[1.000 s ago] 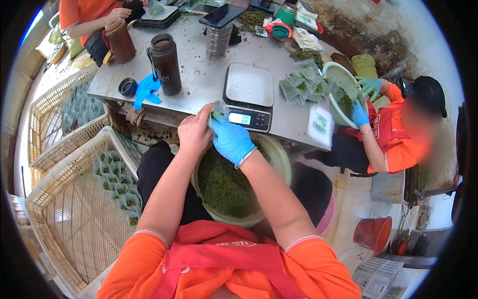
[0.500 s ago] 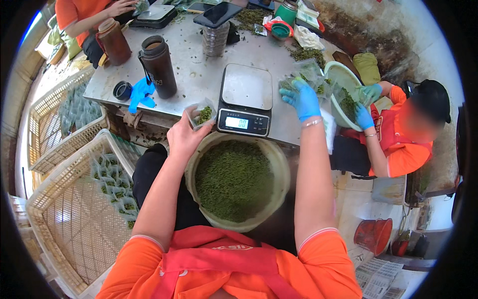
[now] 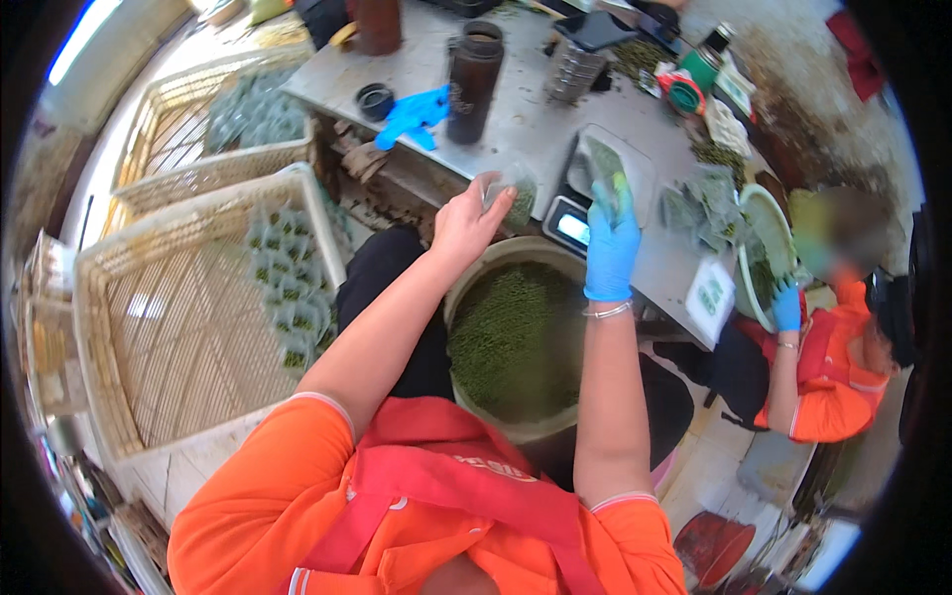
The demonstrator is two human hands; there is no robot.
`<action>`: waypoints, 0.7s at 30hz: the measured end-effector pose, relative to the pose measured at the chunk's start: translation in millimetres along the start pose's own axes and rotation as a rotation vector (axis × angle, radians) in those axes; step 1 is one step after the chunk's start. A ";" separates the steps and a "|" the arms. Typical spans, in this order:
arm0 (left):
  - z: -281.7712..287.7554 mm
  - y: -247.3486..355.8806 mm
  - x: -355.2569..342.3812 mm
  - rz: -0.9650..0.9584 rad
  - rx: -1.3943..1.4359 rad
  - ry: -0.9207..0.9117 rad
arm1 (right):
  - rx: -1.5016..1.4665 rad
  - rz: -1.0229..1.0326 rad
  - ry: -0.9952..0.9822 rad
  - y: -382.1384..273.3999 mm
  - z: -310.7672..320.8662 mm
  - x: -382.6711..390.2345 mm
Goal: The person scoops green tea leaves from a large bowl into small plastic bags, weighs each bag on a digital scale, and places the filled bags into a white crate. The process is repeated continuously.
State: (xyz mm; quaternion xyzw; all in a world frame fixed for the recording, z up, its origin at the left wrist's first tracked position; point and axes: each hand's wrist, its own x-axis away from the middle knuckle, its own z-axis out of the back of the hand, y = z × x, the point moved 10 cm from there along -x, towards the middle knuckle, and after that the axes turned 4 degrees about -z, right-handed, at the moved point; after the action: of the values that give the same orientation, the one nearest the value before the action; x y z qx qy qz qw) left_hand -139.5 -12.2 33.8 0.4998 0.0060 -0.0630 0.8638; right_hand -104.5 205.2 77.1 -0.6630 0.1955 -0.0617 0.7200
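Note:
Bare, my left hand [image 3: 470, 222] grips a small clear plastic bag [image 3: 520, 200] with green bits inside, at the table's front edge. My right hand [image 3: 613, 256], in a blue glove, is closed on another clear bag [image 3: 603, 157] with green contents, over the digital scale [image 3: 640, 178]. Fingers partly hide the scale's lit display. Below both hands, between my knees, sits a round tub [image 3: 464, 288] filled with small green plant pieces. To the right of the scale, several filled clear bags [image 3: 706, 210] lie in a heap on the metal table [image 3: 535, 129].
A yellowish plastic crate [image 3: 89, 327] with rows of filled bags [image 3: 290, 278] stands left; another crate [image 3: 149, 164] lies beyond. On the table are a dark bottle [image 3: 474, 84] and a blue glove [image 3: 412, 117]. A co-worker [image 3: 823, 382] at right handles a pale basin [image 3: 746, 260].
My right hand has moved from the bag heap to over the scale and now holds a bag. The view has swung left; my left hand still holds its bag.

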 end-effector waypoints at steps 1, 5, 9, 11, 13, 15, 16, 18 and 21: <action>13.1 -4.2 5.2 -0.057 0.111 0.050 | -0.044 -0.101 -0.084 9.1 -16.3 11.0; 97.4 -53.1 40.1 -0.053 0.544 0.260 | -0.044 -0.087 0.044 -23.1 13.0 54.2; 245.1 -97.3 128.2 0.010 -0.118 0.506 | -0.089 -0.204 -0.054 6.9 29.7 99.9; 294.3 -114.4 178.1 0.093 -0.463 0.549 | -0.010 -0.298 -0.203 31.3 18.8 122.7; 320.4 -149.0 219.6 0.287 -0.664 0.500 | -0.055 -0.357 -0.273 42.2 4.4 147.5; 332.0 -216.8 253.9 0.528 -0.625 0.411 | -0.080 -0.455 -0.345 64.4 -6.7 163.1; 328.9 -237.9 264.0 0.577 -0.627 0.398 | -0.054 -0.460 -0.381 70.5 -10.5 167.8; 316.5 -278.2 280.8 0.670 -0.624 0.369 | -0.006 -0.461 -0.430 70.5 -18.2 175.8; 260.5 -350.1 275.5 0.671 -0.638 0.063 | 0.216 -0.369 -0.474 90.6 -12.0 182.9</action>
State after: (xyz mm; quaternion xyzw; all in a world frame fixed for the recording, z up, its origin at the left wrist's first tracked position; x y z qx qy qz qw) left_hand 79.9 -438.1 -158.1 0.1850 -0.1110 0.2402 0.9464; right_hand 43.2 140.7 -48.6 -0.6031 -0.1093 -0.0554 0.7882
